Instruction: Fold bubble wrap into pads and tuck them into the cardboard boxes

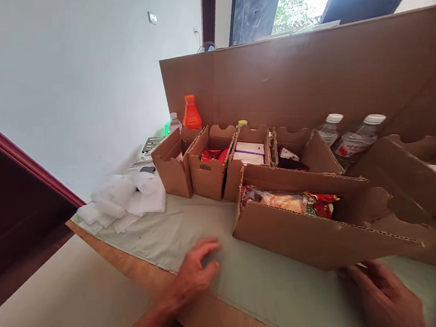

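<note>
My left hand (198, 267) hovers over the pale green cloth (159, 235) near the table's front edge. Its thumb and fingers are apart with nothing between them. My right hand (391, 293) is by the lower front edge of a long cardboard box (300, 232), its fingers curled. A small pale sliver (360, 265) shows at its fingertips; what it is cannot be made out, and shadow hides part of the fingers. Inside the long box lie a clear-wrapped bread-like item (282, 201) and a shiny red snack packet (323, 204).
Behind stands a row of open cardboard bins (207, 179) holding packets and white boxes (249, 153). Bottles, one orange (191, 116), stand behind them before a tall cardboard panel (290, 75). Crumpled white sheets (125, 199) lie at the left. Another tilted cardboard bin (402, 178) is at the right.
</note>
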### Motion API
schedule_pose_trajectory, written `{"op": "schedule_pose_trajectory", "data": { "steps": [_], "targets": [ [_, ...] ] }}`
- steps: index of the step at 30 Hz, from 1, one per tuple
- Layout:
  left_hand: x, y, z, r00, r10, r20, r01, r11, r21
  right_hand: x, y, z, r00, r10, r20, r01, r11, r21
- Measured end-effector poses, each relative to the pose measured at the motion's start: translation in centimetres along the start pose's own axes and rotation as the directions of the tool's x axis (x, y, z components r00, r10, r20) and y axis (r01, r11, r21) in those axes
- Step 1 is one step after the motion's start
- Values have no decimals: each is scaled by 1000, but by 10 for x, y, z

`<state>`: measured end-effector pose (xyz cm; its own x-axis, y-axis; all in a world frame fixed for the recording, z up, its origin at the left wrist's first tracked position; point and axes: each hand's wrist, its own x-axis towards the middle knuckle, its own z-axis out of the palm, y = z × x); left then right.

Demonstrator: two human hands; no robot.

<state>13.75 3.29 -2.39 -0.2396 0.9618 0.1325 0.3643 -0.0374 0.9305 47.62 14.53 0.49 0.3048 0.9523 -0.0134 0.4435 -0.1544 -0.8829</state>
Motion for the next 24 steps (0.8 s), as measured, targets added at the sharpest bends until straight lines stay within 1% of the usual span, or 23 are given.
{"op": "schedule_pose_trajectory", "data": {
  "steps": [2,4,5,6,8,10,12,16,18,19,21,23,24],
  "targets": [
    [3,-3,-44,989,11,-145,5,994,106,-3,-9,1,1000,14,-25,-16,998,-65],
    [15,-7,-88,954,29,-299,35,978,205,-3,-11,1,999,17,-33,-21,993,-112],
    [22,-9,-107,933,35,-357,58,967,247,-2,-9,1,999,17,-33,-21,992,-125],
    [29,-11,-124,915,36,-401,86,955,282,0,-5,1,999,17,-33,-21,991,-129],
    [42,-14,-147,887,37,-461,137,931,339,4,4,0,1000,2,-31,-6,992,-122],
    [55,-17,-159,865,38,-500,177,909,376,6,9,0,999,-21,-30,18,994,-111],
    [70,-21,-165,846,32,-533,212,896,389,3,6,1,999,-26,-25,23,993,-116],
    [103,-25,-171,800,-33,-599,278,905,322,-7,-15,1,999,23,-44,-30,989,-145],
    [113,-23,-175,776,-61,-627,279,926,255,-11,-25,1,998,37,-53,-44,990,-134],
    [114,-21,-176,764,-68,-641,265,939,217,-12,-27,0,998,36,-49,-41,992,-121],
    [107,-14,-179,742,-73,-667,211,969,129,-13,-30,-1,999,13,-42,-17,996,-83],
    [90,-4,-181,727,-87,-681,130,991,13,-13,-29,-2,999,-33,-30,32,998,-55],
    [80,2,-181,726,-100,-680,85,995,-55,-13,-28,-3,998,-63,-22,62,997,-47]
  ]
}}
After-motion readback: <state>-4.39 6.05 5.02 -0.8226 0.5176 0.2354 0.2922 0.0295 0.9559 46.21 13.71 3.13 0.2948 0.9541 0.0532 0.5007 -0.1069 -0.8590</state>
